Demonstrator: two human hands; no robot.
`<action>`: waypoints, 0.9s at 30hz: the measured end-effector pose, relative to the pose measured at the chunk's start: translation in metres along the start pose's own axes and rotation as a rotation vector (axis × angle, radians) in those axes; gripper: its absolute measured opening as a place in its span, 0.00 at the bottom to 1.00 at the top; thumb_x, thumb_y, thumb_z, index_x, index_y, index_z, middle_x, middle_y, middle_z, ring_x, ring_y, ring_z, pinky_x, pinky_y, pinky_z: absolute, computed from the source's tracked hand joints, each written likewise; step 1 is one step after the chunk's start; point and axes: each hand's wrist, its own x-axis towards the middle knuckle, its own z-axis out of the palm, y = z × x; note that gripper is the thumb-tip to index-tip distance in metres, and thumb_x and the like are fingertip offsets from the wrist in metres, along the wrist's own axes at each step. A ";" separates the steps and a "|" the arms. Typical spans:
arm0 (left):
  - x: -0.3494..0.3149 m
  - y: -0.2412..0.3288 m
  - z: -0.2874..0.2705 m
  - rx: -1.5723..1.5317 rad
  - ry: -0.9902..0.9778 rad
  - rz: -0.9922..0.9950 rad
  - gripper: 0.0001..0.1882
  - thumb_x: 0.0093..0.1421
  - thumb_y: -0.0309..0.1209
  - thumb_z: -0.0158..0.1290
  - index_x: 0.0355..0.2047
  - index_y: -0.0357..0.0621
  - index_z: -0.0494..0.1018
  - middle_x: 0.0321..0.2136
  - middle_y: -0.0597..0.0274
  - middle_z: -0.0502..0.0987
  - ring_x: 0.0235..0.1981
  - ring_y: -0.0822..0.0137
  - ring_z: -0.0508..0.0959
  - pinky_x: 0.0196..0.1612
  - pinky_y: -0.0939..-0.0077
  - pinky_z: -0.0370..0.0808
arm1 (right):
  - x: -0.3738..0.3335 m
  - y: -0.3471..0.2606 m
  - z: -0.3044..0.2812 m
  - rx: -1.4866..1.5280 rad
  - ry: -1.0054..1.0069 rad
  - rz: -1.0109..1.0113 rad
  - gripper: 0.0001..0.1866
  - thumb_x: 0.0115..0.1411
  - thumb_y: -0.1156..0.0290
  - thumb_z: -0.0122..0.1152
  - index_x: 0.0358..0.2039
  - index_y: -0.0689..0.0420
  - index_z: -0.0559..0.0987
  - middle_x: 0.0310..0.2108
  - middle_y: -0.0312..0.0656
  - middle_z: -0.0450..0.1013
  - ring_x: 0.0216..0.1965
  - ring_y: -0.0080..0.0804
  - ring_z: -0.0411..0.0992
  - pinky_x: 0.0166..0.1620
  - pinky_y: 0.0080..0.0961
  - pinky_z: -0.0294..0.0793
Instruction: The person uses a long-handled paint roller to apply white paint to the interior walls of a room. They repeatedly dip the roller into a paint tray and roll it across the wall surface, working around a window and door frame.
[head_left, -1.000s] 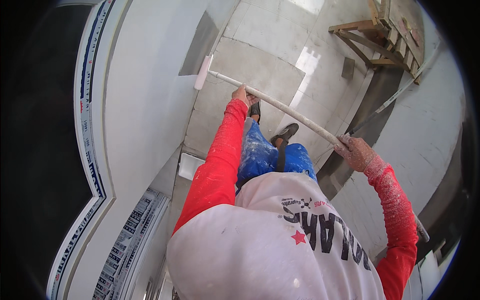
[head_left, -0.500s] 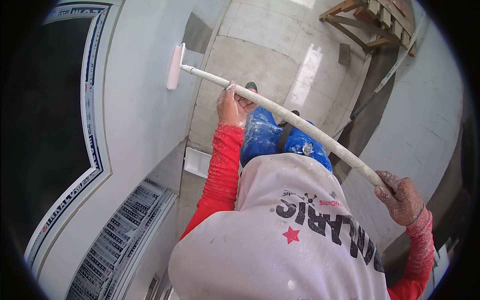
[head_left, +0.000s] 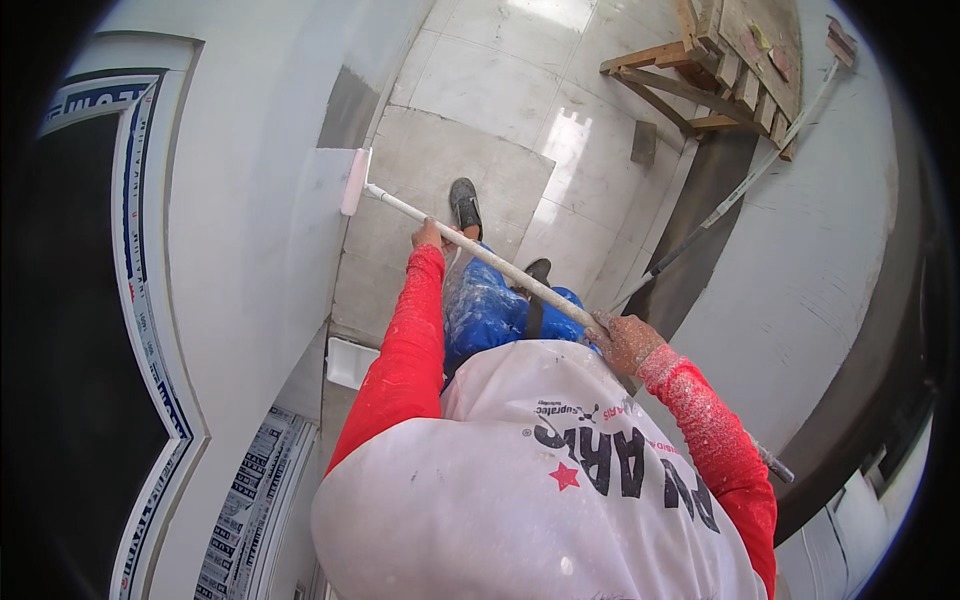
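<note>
Pole (head_left: 500, 265) points forward-left; roller (head_left: 354, 184) sits crosswise

The scene is brightly, softly lit. White glare is reflected by the glossy floor tiles (head_left: 490, 75) toward one o'clock; the window frame (head_left: 133, 250) is bowed by fisheye distortion at nine o'clock, and the corners are blackened.

Paint roller (head_left: 355, 182), pale pink sleeve (head_left: 353, 185) at the white wall's (head_left: 255, 200) foot, long off-white pole (head_left: 500, 266) slanting away from it
</note>
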 end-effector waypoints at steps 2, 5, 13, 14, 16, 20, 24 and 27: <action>0.009 0.003 0.012 -0.006 -0.022 -0.043 0.23 0.67 0.44 0.40 0.44 0.29 0.60 0.29 0.45 0.76 0.26 0.50 0.80 0.28 0.55 0.82 | 0.010 -0.004 -0.012 -0.006 0.019 0.009 0.22 0.65 0.54 0.47 0.48 0.58 0.74 0.34 0.54 0.76 0.38 0.53 0.75 0.45 0.45 0.73; 0.003 0.009 0.033 0.064 -0.064 -0.092 0.23 0.68 0.43 0.38 0.45 0.30 0.60 0.29 0.45 0.76 0.27 0.51 0.80 0.29 0.56 0.82 | 0.003 0.001 -0.037 0.025 0.004 0.012 0.21 0.64 0.55 0.47 0.47 0.58 0.74 0.33 0.54 0.76 0.38 0.53 0.75 0.45 0.44 0.73; -0.021 0.026 0.107 0.130 -0.239 -0.119 0.20 0.68 0.42 0.38 0.41 0.33 0.62 0.32 0.44 0.75 0.29 0.50 0.81 0.30 0.55 0.83 | -0.043 0.003 -0.110 0.018 0.051 0.087 0.19 0.63 0.56 0.51 0.45 0.58 0.74 0.29 0.52 0.76 0.33 0.51 0.75 0.39 0.43 0.73; -0.023 0.029 0.119 0.136 -0.254 -0.122 0.20 0.68 0.42 0.38 0.41 0.33 0.62 0.32 0.44 0.75 0.30 0.50 0.81 0.30 0.55 0.83 | -0.048 0.007 -0.119 0.016 0.060 0.094 0.19 0.62 0.57 0.51 0.45 0.58 0.74 0.28 0.52 0.76 0.32 0.51 0.75 0.39 0.43 0.72; -0.029 0.037 0.145 0.156 -0.285 -0.130 0.20 0.68 0.42 0.39 0.41 0.33 0.63 0.33 0.44 0.75 0.30 0.50 0.81 0.29 0.55 0.84 | -0.058 0.021 -0.133 -0.043 0.114 0.075 0.19 0.62 0.57 0.53 0.45 0.58 0.74 0.28 0.52 0.76 0.32 0.51 0.75 0.39 0.43 0.72; -0.047 0.058 0.206 0.219 -0.335 -0.150 0.21 0.68 0.43 0.38 0.42 0.32 0.63 0.33 0.43 0.76 0.29 0.50 0.81 0.28 0.55 0.84 | -0.074 0.038 -0.186 -0.084 0.157 0.063 0.20 0.60 0.57 0.55 0.47 0.57 0.74 0.28 0.52 0.76 0.31 0.51 0.75 0.39 0.43 0.72; -0.037 0.074 0.275 0.203 -0.347 -0.092 0.21 0.68 0.43 0.38 0.41 0.32 0.64 0.31 0.44 0.76 0.27 0.52 0.81 0.27 0.57 0.84 | -0.066 0.070 -0.259 -0.152 0.217 0.080 0.21 0.60 0.57 0.56 0.49 0.57 0.74 0.29 0.52 0.76 0.33 0.51 0.75 0.39 0.43 0.73; -0.030 0.088 0.338 0.192 -0.279 -0.080 0.22 0.68 0.43 0.38 0.42 0.31 0.63 0.32 0.42 0.76 0.28 0.51 0.81 0.27 0.59 0.83 | -0.042 0.101 -0.316 -0.175 0.249 0.059 0.21 0.59 0.57 0.56 0.48 0.56 0.74 0.29 0.51 0.76 0.33 0.51 0.75 0.39 0.42 0.73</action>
